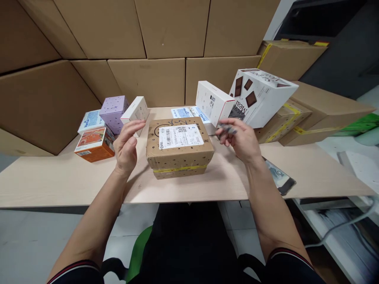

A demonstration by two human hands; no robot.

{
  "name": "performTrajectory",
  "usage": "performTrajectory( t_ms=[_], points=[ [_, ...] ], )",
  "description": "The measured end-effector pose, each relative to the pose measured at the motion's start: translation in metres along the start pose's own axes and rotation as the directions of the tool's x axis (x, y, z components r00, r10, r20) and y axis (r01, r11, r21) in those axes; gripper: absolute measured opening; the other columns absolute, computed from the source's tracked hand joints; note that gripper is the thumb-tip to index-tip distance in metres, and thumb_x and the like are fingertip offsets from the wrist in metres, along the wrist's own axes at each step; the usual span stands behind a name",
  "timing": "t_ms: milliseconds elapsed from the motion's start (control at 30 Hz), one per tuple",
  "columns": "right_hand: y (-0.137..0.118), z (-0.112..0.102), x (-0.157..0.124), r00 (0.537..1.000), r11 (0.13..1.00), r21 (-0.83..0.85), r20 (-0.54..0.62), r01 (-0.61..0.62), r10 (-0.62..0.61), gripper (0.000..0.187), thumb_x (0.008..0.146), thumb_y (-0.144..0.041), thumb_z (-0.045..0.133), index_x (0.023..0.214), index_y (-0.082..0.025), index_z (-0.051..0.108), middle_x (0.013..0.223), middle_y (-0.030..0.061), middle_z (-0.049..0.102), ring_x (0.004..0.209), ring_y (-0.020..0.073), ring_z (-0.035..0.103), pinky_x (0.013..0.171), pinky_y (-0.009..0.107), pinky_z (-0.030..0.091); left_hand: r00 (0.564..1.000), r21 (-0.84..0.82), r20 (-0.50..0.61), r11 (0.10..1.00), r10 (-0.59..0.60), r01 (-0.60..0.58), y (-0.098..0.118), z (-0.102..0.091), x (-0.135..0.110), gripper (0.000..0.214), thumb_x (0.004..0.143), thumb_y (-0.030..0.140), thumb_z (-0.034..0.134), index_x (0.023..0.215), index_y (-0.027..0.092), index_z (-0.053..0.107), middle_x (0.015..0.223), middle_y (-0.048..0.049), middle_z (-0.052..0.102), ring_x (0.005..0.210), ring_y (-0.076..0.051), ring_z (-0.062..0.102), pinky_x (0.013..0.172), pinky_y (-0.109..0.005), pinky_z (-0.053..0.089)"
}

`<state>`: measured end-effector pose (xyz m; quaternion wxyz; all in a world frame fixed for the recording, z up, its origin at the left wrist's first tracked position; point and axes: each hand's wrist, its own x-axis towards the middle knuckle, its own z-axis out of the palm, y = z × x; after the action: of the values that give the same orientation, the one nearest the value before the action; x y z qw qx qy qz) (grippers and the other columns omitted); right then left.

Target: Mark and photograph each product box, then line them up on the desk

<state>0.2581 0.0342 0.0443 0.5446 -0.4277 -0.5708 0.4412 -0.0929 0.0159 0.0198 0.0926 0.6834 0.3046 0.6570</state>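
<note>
Taped carton (180, 156) — likely stiff; take by opposite sides
Left grip (125, 148) apart, empty; right grip (243, 140) clamped — blurred grey object (228, 128)

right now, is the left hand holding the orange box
No, the left hand is open with its palm facing the labelled cardboard box, and the orange box rests on the table.

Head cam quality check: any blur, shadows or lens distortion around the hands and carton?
Head view: right hand and the small dark item in it look smeared; the label on the carton is sharper. Head view: soft shadows on the tabletop either side of the carton; wide-angle stretch toward the frame edges.
</note>
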Motion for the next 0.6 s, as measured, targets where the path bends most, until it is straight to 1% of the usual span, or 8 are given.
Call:
performTrajectory(
  t_ms=[67, 100, 167, 233, 300, 400, 500, 600],
  points=[
    [-0.005, -0.001, 0.001, 0.996, 0.986, 0.14, -0.053, 0.085, -0.079, 0.03, 0.08, -0.036, 0.076, 0.106, -0.027, 0.064, 0.096, 0.0003, 0.078, 0.06, 0.0113, 0.067, 0.05, 0.023, 0.045, 0.991, 0.073, 0.022, 0.988, 0.135, -0.137, 0.007, 0.003, -0.001, 0.038, 0.097, 0.062, 0.052, 0.117, 0.04, 0.077, 0.118, -0.0007, 0.074, 0.124, -0.029, 0.063, 0.116, -0.056, 0.045],
    [-0.006, -0.001, 0.002, 0.989, 0.978, 0.164, -0.091, 0.132, -0.119, 0.035, 0.077, -0.036, 0.081, 0.105, -0.028, 0.062, 0.095, -0.0008, 0.079, 0.061, 0.0113, 0.068, 0.05, 0.023, 0.046, 0.983, 0.103, 0.06, 0.979, 0.172, -0.178, 0.01, 0.005, -0.001, 0.039, 0.098, 0.062, 0.049, 0.116, 0.04, 0.077, 0.115, -0.0006, 0.075, 0.121, -0.029, 0.064, 0.116, -0.057, 0.045],
    [-0.01, 0.002, 0.006, 0.967, 0.964, 0.17, -0.187, 0.207, -0.174, 0.036, 0.076, -0.041, 0.084, 0.098, -0.027, 0.059, 0.077, -0.0042, 0.076, 0.053, 0.0103, 0.064, 0.048, 0.022, 0.046, 0.967, 0.141, 0.146, 0.963, 0.209, -0.229, 0.015, 0.008, -0.002, 0.042, 0.1, 0.06, 0.045, 0.116, 0.039, 0.077, 0.114, -0.0015, 0.077, 0.119, -0.03, 0.065, 0.113, -0.058, 0.046],
    [-0.014, 0.009, 0.011, 0.954, 0.958, 0.167, -0.234, 0.232, -0.19, 0.034, 0.083, -0.052, 0.077, 0.09, -0.026, 0.056, 0.06, -0.0067, 0.066, 0.044, 0.0093, 0.057, 0.043, 0.022, 0.042, 0.951, 0.154, 0.189, 0.949, 0.245, -0.275, 0.02, 0.012, -0.004, 0.044, 0.101, 0.057, 0.042, 0.117, 0.037, 0.078, 0.115, -0.0027, 0.078, 0.117, -0.03, 0.065, 0.11, -0.057, 0.047],
    [-0.022, 0.018, 0.016, 0.965, 0.964, 0.16, -0.192, 0.21, -0.178, 0.039, 0.09, -0.063, 0.065, 0.088, -0.025, 0.057, 0.057, -0.006, 0.063, 0.042, 0.0093, 0.055, 0.041, 0.022, 0.04, 0.942, 0.163, 0.197, 0.938, 0.272, -0.305, 0.022, 0.014, -0.005, 0.046, 0.102, 0.057, 0.04, 0.116, 0.035, 0.078, 0.115, -0.0034, 0.078, 0.116, -0.03, 0.065, 0.109, -0.057, 0.047],
    [-0.036, 0.038, 0.026, 0.987, 0.976, 0.147, -0.054, 0.159, -0.152, 0.046, 0.094, -0.07, 0.054, 0.092, -0.024, 0.06, 0.064, -0.002, 0.067, 0.049, 0.0105, 0.061, 0.043, 0.023, 0.044, 0.946, 0.176, 0.193, 0.939, 0.26, -0.294, 0.024, 0.017, -0.007, 0.053, 0.103, 0.06, 0.033, 0.111, 0.033, 0.078, 0.113, -0.0043, 0.078, 0.117, -0.03, 0.065, 0.109, -0.057, 0.047],
    [-0.044, 0.061, 0.033, 0.986, 0.982, 0.123, 0.063, 0.144, -0.152, 0.036, 0.092, -0.058, 0.066, 0.094, -0.023, 0.059, 0.066, -0.0023, 0.068, 0.052, 0.0105, 0.062, 0.045, 0.023, 0.044, 0.951, 0.175, 0.195, 0.945, 0.241, -0.275, 0.024, 0.018, -0.008, 0.056, 0.103, 0.063, 0.031, 0.108, 0.032, 0.077, 0.112, -0.0048, 0.078, 0.117, -0.029, 0.064, 0.109, -0.057, 0.047],
    [-0.042, 0.08, 0.038, 0.981, 0.981, 0.041, 0.033, 0.188, -0.189, 0.026, 0.092, -0.044, 0.07, 0.089, -0.025, 0.053, 0.058, -0.0073, 0.06, 0.045, 0.0086, 0.054, 0.044, 0.022, 0.04, 0.949, 0.165, 0.202, 0.947, 0.242, -0.276, 0.023, 0.019, -0.009, 0.054, 0.103, 0.061, 0.032, 0.111, 0.032, 0.076, 0.115, -0.0047, 0.077, 0.119, -0.029, 0.064, 0.11, -0.058, 0.047]
  ],
)
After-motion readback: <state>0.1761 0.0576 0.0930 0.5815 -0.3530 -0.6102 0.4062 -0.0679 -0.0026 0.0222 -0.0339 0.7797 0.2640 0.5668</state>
